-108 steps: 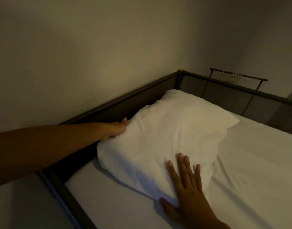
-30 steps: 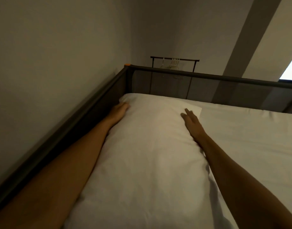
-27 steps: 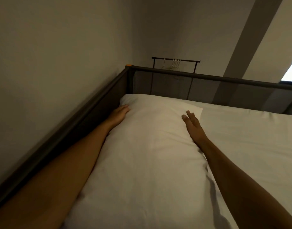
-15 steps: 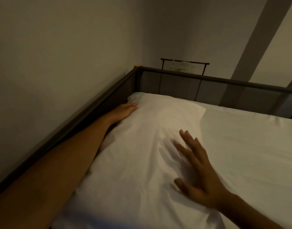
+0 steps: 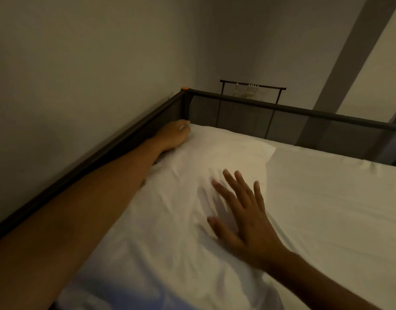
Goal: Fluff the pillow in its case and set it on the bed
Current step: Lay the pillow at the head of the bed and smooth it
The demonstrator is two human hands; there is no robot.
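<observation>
A white pillow (image 5: pixel 170 220) in its case lies lengthwise on the bed, its left side against the dark rail. My left hand (image 5: pixel 174 136) sits at the pillow's far left corner with the fingers curled on the case; how firmly it grips I cannot tell. My right hand (image 5: pixel 239 211) lies flat on the middle of the pillow, fingers spread, holding nothing, and is blurred by motion. The white sheet of the bed (image 5: pixel 327 209) stretches to the right.
A dark metal bed rail (image 5: pixel 304 111) with mesh runs along the left side and the far end. A bare wall (image 5: pixel 80 63) stands close on the left. A black rack with white hangers (image 5: pixel 252 89) stands behind the far rail.
My right hand has come back from the pillow's far right edge to its middle and lies flat there. My left hand has slid further toward the far corner. The pillow lies flatter.
</observation>
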